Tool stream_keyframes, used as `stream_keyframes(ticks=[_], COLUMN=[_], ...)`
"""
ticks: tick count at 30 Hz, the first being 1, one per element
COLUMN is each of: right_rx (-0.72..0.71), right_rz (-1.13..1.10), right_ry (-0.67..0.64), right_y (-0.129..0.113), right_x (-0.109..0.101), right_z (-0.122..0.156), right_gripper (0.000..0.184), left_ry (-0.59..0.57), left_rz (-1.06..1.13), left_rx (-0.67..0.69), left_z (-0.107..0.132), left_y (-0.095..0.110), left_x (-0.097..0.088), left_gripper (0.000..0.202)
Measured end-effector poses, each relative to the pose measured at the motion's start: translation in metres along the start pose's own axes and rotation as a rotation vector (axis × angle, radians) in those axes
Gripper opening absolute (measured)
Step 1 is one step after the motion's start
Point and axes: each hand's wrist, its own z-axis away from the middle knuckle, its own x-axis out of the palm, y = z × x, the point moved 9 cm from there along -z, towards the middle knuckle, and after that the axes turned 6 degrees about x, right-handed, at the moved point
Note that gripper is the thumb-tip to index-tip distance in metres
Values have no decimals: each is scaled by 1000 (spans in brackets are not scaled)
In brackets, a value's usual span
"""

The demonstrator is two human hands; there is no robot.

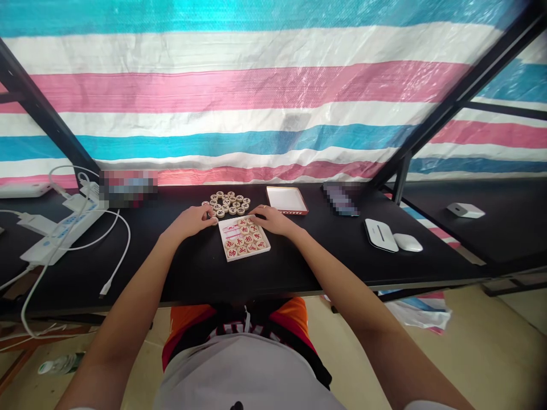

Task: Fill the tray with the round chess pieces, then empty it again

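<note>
A shallow white box (244, 259) lies on the black desk in front of me, partly filled with flat round Chinese chess pieces (249, 239) bearing red characters. Its upper left part shows a printed pink and white bottom. Behind it, a loose cluster of Chinese chess pieces with black characters (233, 210) rests on the desk. My left hand (192, 222) is closed at the cluster's left side, a piece (214, 221) between thumb and fingers. At the box's far right corner, my right hand (276, 220) has its fingers curled together on a red-character piece (250, 220).
A white-lined box lid (286, 199) lies behind my right hand. Farther right are a phone (341, 199), a white flat device (380, 235) and a white mouse (408, 242). On the left sit a power strip (64, 233) and white cables. Striped sheeting (256, 85) hangs behind the desk.
</note>
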Motion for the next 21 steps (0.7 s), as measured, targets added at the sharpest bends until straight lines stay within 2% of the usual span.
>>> stream_keyframes(ticks=[3, 6, 9, 11, 13, 17, 21], right_rx=[-2, -2, -14, -24, -27, -22, -19], right_rz=[2, 12, 11, 5, 0, 2, 8], right_ry=[5, 5, 4, 10, 21, 26, 24], right_y=[0, 0, -1, -1, 0, 1, 1], right_x=[-1, -1, 0, 0, 0, 0, 0], right_z=[0, 0, 0, 0, 0, 0, -1], right_gripper=[23, 24, 24, 24, 24, 23, 23], left_ry=[40, 117, 181, 112, 37, -53, -35], left_rz=[-44, -39, 25, 23, -6, -90, -80], left_rx=[-9, 51, 247, 419, 517, 542, 492], left_z=[0, 0, 1, 3, 5, 6, 4], left_y=[2, 18, 54, 82, 100, 108, 104], left_x=[-4, -9, -8, 4, 18, 36, 33], left_gripper=[24, 26, 27, 29, 32, 37, 31])
